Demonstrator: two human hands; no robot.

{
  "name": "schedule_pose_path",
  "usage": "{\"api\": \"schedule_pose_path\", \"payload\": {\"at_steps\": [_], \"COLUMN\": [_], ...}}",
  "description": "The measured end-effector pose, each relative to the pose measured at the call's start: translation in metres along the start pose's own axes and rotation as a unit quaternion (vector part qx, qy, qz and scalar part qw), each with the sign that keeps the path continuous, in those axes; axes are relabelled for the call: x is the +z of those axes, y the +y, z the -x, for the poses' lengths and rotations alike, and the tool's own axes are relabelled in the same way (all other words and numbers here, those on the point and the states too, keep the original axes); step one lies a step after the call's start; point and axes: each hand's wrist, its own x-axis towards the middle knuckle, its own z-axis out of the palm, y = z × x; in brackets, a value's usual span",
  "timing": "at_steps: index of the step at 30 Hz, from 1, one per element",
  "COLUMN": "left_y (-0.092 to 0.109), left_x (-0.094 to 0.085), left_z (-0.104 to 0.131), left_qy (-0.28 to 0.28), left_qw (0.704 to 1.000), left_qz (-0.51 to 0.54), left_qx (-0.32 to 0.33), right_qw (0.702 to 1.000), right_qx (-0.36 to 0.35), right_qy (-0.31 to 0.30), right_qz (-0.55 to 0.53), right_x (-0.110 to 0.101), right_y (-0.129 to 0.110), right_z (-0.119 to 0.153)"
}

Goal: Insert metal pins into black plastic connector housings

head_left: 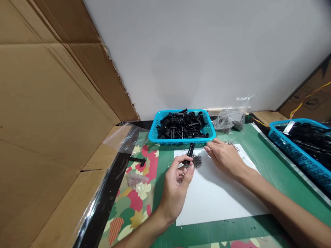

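Between the thumb and fingers of my left hand (178,186) is a black plastic part (190,150), held upright at a slight tilt above the white paper (219,193). Behind it on the paper lies a pile of small metal pieces (197,161). My right hand (223,155) is to the right of the part, apart from it, near the front right corner of a blue basket (182,141). Its fingers are bent together over the paper's far edge; what they pinch, if anything, is too small to make out. Many black parts (178,125) fill the basket.
A second blue basket (305,155) with black parts stands at the right. Plastic bags of small metal pieces (229,121) lie by the wall. A loose black part (138,160) and a clear bag (137,179) rest at the left, beside cardboard (51,120).
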Motion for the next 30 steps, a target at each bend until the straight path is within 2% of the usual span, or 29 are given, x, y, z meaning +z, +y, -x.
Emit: {"api": "schedule_pose_path", "payload": {"at_steps": [4, 9, 16, 21, 23, 25, 27, 30], "left_y": [0.002, 0.001, -0.002, -0.002, -0.002, -0.002, -0.002, 0.000], "left_x": [0.002, 0.002, 0.000, 0.001, 0.001, 0.001, 0.000, -0.001], "left_z": [-0.004, -0.006, -0.006, -0.007, -0.007, -0.007, -0.006, -0.003], "left_qy": [0.014, 0.004, -0.033, -0.030, -0.022, -0.015, -0.015, -0.026], "left_qw": [1.000, 1.000, 0.999, 0.999, 0.999, 0.999, 0.999, 0.999], "left_qz": [0.006, 0.004, 0.003, -0.001, -0.006, -0.011, -0.013, -0.007], "left_qx": [-0.009, -0.030, -0.039, -0.042, -0.043, -0.043, -0.043, -0.042], "right_qw": [0.987, 0.969, 0.962, 0.941, 0.915, 0.875, 0.821, 0.738], "right_qx": [0.119, 0.159, 0.160, 0.172, 0.189, 0.212, 0.228, 0.225], "right_qy": [-0.083, -0.102, -0.093, -0.026, -0.008, -0.001, -0.016, -0.080], "right_qz": [-0.070, -0.156, -0.200, -0.291, -0.355, -0.435, -0.523, -0.632], "right_x": [0.008, 0.010, 0.011, 0.013, 0.012, 0.011, 0.010, 0.007], "right_y": [0.002, -0.001, 0.002, 0.006, 0.005, 0.003, 0.000, -0.008], "right_z": [0.003, 0.004, 0.004, 0.010, 0.011, 0.010, 0.011, 0.013]}}
